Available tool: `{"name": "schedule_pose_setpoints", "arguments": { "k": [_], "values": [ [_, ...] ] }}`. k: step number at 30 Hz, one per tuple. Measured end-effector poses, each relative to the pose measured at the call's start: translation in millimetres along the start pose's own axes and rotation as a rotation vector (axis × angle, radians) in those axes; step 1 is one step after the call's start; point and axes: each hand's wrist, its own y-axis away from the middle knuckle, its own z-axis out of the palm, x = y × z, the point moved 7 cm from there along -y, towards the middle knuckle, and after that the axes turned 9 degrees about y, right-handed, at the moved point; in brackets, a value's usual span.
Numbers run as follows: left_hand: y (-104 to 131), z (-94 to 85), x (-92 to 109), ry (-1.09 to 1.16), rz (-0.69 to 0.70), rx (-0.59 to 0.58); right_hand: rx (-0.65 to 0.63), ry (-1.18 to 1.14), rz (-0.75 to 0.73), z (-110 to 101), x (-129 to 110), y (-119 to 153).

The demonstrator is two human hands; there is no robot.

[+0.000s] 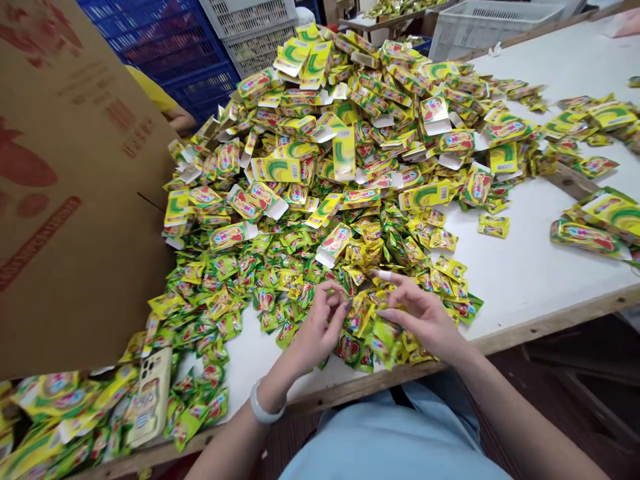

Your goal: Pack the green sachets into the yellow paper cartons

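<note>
My left hand [320, 325] is over the front of the pile, its fingers curled and the thumb tip close to the index finger. Whatever may be between them is hidden. To its right, my right hand [425, 317] has thumb and index finger apart, with a white covering on one fingertip. Below the right fingers lies a blurred green sachet [383, 339]. Around both hands are small yellow sachets [367, 253] and green sachets [273, 297] with red fruit prints. An open-ended small carton [334, 244] rests on the sachets just beyond my left hand.
A tall heap of yellow cartons [345, 153] rises behind the sachets on the white table [530, 280]. At left stands a large cardboard box [85, 220], with a phone [151, 398] near it. Another person's yellow sleeve [153, 90] and blue crates [165, 50] are behind.
</note>
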Motion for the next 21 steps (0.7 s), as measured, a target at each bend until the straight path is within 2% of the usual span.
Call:
{"name": "schedule_pose_setpoints", "arguments": {
  "k": [2, 4, 7, 9, 11, 14, 15, 16, 17, 18, 20, 21],
  "values": [
    [1, 4.2, 4, 0.079, 0.017, 0.015, -0.016, -0.013, 0.020, 17, -4, -3],
    [3, 8.4, 6, 0.137, 0.034, 0.045, 0.038, 0.031, 0.007, 28, -3, -3],
    [6, 17.0, 5, 0.176, 0.031, 0.024, 0.129, 0.096, -0.039, 30, 1, 2],
    [8, 21.4, 2, 0.184, 0.004, -0.009, 0.140, 0.033, -0.009, 27, 7, 4],
    [10, 23.9, 1, 0.197, -0.040, -0.055, 0.007, -0.146, 0.098, 29, 16, 5],
    [9, 28.1, 6, 0.153, -0.085, -0.245, -0.351, -0.397, 0.280, 43, 27, 14],
    [6, 27.5, 8, 0.119, -0.088, -0.317, -0.415, -0.420, 0.318, 43, 30, 17],
    [-1, 22.9, 10, 0.075, -0.078, -0.346, -0.429, -0.417, 0.343, 40, 33, 19],
    [-11, 13.6, 10, 0.006, -0.055, -0.315, -0.395, -0.401, 0.356, 33, 36, 18],
    [-25, 0.1, 9, -0.114, -0.027, -0.228, -0.325, -0.383, 0.360, 25, 40, 17],
    [-57, -32.0, 5, -0.439, 0.031, 0.037, -0.161, -0.371, 0.355, 7, 44, 14],
    [-72, -42.5, 1, -0.634, 0.044, 0.117, -0.099, -0.377, 0.350, 0, 44, 12]
  ]
}}
